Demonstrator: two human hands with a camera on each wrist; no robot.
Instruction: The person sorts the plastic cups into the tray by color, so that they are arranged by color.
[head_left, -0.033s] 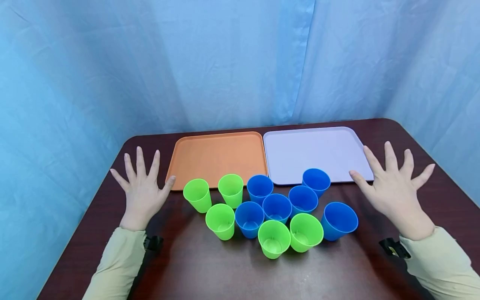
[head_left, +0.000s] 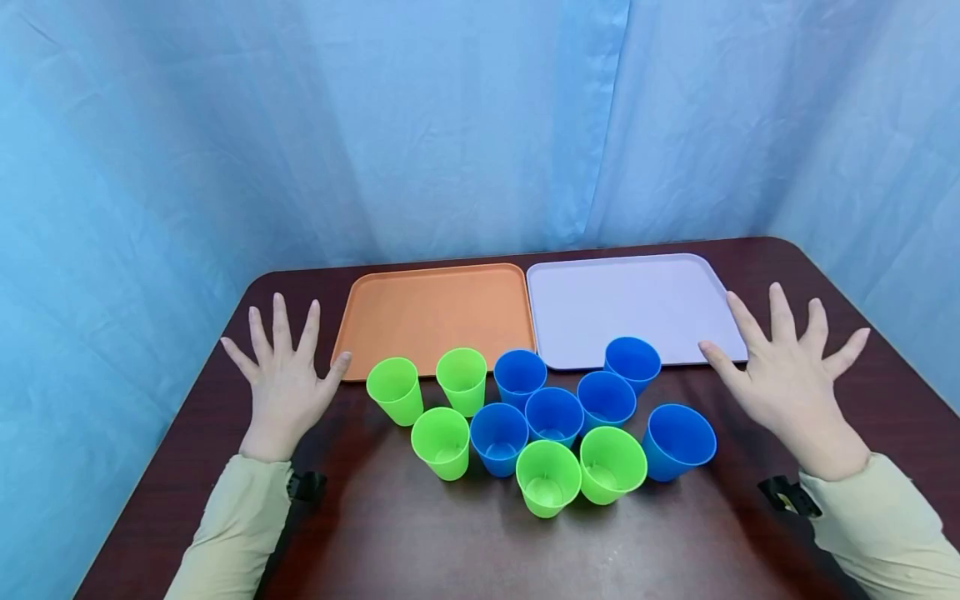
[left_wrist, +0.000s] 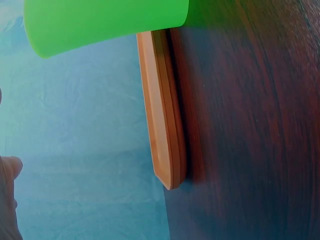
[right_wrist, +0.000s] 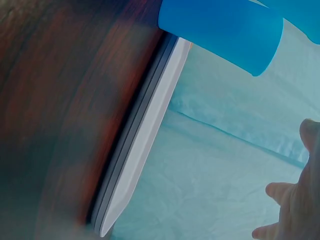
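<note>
Smooth tapered plastic cups, five green (head_left: 441,442) and six blue (head_left: 554,415), cluster upright mid-table (head_left: 420,542) before flat round-cornered orange tray (head_left: 435,312) and lilac tray (head_left: 630,300), flanked by left hand (head_left: 283,387) and right hand (head_left: 787,379), each grip spread flat on bare dark woodgrain.

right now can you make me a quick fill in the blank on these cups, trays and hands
1. The number of green cups on the table is ___.
2. The number of blue cups is ___.
3. The tray nearest the left hand is coloured ___.
4. Both trays, the orange tray and the lavender tray, hold ___ cups.

Missing words: five; six; orange; no
</note>
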